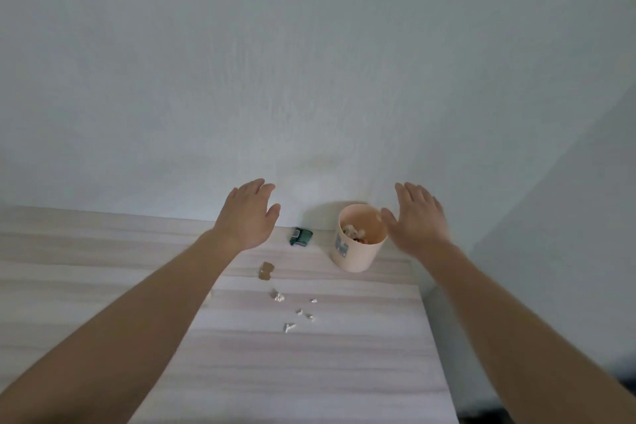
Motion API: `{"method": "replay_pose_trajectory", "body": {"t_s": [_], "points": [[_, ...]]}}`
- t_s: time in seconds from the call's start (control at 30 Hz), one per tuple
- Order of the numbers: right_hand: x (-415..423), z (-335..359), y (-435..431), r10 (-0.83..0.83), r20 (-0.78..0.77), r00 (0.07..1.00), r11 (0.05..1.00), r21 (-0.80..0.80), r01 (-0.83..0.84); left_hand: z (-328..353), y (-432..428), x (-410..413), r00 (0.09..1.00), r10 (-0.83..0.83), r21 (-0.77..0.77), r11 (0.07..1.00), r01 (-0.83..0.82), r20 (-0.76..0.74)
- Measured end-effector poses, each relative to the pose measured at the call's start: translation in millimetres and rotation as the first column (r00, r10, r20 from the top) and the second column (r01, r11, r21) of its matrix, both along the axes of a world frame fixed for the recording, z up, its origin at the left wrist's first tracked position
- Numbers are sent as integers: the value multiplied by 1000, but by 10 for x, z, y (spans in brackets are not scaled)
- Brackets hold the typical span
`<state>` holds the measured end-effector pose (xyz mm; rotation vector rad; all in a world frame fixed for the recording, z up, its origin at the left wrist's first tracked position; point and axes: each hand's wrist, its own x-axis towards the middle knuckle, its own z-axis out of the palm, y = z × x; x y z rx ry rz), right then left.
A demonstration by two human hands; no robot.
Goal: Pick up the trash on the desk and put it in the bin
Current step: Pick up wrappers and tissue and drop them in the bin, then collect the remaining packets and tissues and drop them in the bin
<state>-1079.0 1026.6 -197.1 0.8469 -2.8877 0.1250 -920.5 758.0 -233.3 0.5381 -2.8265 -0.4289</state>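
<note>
A small peach bin [354,256] with a blue label stands near the desk's back right corner and holds some scraps. A dark green wrapper [301,237] lies just left of it. Nearer to me lie a brown cardboard scrap [265,271] and several small white paper bits [279,297], one of them [289,327] closest to me. My left hand [248,215] hovers flat and open, left of the green wrapper. Above the bin's right rim my right hand [418,217] is spread open. Neither hand holds anything.
The light wood desk [309,372] ends in a right edge just past the bin, with a dark gap beside it. A pale wall [309,79] rises directly behind the desk.
</note>
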Motion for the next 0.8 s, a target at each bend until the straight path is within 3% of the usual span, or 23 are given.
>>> {"method": "replay_pose_trajectory", "body": {"t_s": [0.3,0.47,0.8], "points": [[911,-51,-26,-18,-8,1000,999,-28,18,21,-144,638,998,-61,-40,997,60,-30],[1398,-127,-120,70,-32,997,995,-66,-72,-31,-231,1185,1000,7,-68,998,-8,-7],[2284,-531,-131,186,91,978,980,-87,-179,-298,-158,2635,979,186,-67,981,-180,89]]}}
